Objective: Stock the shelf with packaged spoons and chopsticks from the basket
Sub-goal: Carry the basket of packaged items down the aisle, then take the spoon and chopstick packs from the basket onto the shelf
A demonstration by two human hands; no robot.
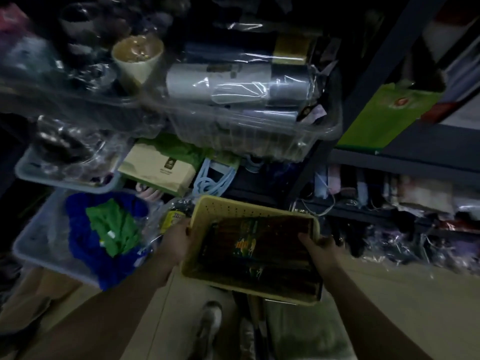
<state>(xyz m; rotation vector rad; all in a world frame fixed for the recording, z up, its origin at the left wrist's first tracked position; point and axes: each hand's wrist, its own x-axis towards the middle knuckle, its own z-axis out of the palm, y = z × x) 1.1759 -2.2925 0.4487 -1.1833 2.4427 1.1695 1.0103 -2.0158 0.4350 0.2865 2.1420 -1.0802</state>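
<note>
At far left a clear bin [39, 245] on the floor holds blue and green cloth [109, 229]. Beside it the left hand [176, 239] grips the left rim of a yellow basket [233, 206], held above the floor in front of the dark shelf [368, 74]. Dark packets [257, 250] lie flat inside the basket. The right hand [319, 245] clasps its right rim, fingers curled over the edge.
</note>
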